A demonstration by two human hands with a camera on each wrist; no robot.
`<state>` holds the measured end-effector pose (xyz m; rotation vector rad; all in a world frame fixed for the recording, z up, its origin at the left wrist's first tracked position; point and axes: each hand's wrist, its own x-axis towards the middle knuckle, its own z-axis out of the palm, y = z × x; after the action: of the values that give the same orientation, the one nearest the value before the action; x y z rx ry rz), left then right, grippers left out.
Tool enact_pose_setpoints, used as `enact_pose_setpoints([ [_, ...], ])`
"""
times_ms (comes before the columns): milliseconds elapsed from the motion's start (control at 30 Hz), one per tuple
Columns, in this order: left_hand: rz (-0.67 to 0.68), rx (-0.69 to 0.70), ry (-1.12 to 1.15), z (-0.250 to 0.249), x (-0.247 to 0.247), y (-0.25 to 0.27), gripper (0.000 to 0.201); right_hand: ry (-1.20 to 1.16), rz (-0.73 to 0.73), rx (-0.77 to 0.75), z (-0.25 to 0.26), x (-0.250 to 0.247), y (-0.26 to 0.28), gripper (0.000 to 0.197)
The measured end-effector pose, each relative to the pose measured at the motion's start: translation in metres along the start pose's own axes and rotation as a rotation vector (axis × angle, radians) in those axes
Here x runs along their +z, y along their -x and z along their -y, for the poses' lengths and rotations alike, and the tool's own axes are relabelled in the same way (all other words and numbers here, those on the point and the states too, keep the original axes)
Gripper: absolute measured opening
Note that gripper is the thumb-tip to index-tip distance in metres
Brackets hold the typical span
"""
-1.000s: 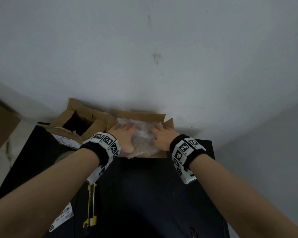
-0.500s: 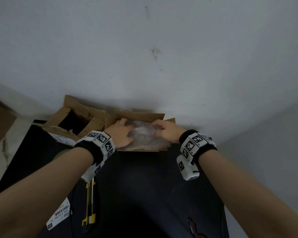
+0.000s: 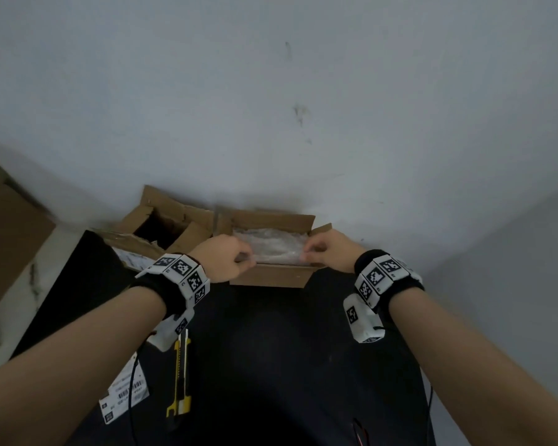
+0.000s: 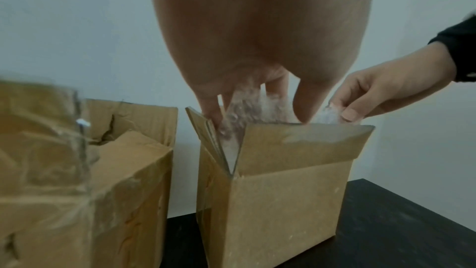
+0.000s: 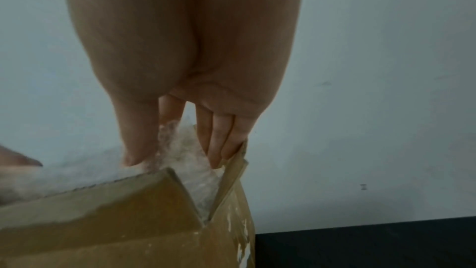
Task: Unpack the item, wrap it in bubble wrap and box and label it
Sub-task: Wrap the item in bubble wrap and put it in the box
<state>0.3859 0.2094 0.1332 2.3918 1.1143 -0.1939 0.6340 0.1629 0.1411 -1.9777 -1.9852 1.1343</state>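
Note:
An open cardboard box point(image 3: 268, 280) stands at the back of the black table point(image 3: 287, 349), against the wall. A bubble-wrapped bundle point(image 3: 271, 246) lies inside it, its top just at the rim. My left hand point(image 3: 247, 257) pinches the wrap at the box's near left corner. My right hand point(image 3: 306, 254) pinches it at the near right corner. In the left wrist view the left hand point(image 4: 257, 113) has thumb and fingers either side of the wrap point(image 4: 244, 107) above the box point(image 4: 283, 201). In the right wrist view the right hand point(image 5: 175, 160) straddles the wrap point(image 5: 185, 154).
A second, torn open box point(image 3: 161, 226) stands touching the first on its left. A yellow utility knife point(image 3: 181, 375) and a barcode label sheet point(image 3: 126, 391) lie on the table's near left. A large cardboard piece point(image 3: 7, 226) is off the table, far left.
My hands went from lying on top of the bundle to pinching its wrap at the box's near corners, moving apart. The bundle now sits lower inside the box.

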Motion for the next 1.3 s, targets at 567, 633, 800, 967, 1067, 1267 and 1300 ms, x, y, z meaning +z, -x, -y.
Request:
enact_pose_setpoints([
  [567, -0.153, 0.016, -0.317, -0.014, 0.027, -0.004, 0.083, 0.245, -0.539, -0.100, 0.008, 0.029, -0.013, 0.025],
  [633, -0.103, -0.011, -0.320, -0.015, 0.030, -0.007, 0.087, 0.375, -0.613, -0.274, 0.014, 0.033, -0.006, 0.022],
  [800, -0.055, -0.091, -0.241, -0.019, 0.033, -0.013, 0.084, 0.456, -0.365, -0.321, 0.028, 0.051, 0.008, 0.022],
  [967, -0.013, -0.124, -0.153, -0.026, 0.034, -0.015, 0.059, 0.320, -0.230, -0.053, 0.032, 0.054, 0.004, 0.039],
  [1067, 0.006, -0.127, -0.140, -0.028, 0.037, -0.015, 0.063, 0.317, -0.180, 0.035, 0.033, 0.057, 0.000, 0.041],
  [1267, 0.044, -0.165, -0.059, -0.026, 0.046, -0.024, 0.063, 0.282, -0.037, 0.218, 0.033, 0.063, -0.014, 0.046],
  [1300, 0.060, -0.175, -0.046, -0.025, 0.047, -0.026, 0.064, 0.301, -0.007, 0.214, 0.034, 0.064, -0.016, 0.046],
])
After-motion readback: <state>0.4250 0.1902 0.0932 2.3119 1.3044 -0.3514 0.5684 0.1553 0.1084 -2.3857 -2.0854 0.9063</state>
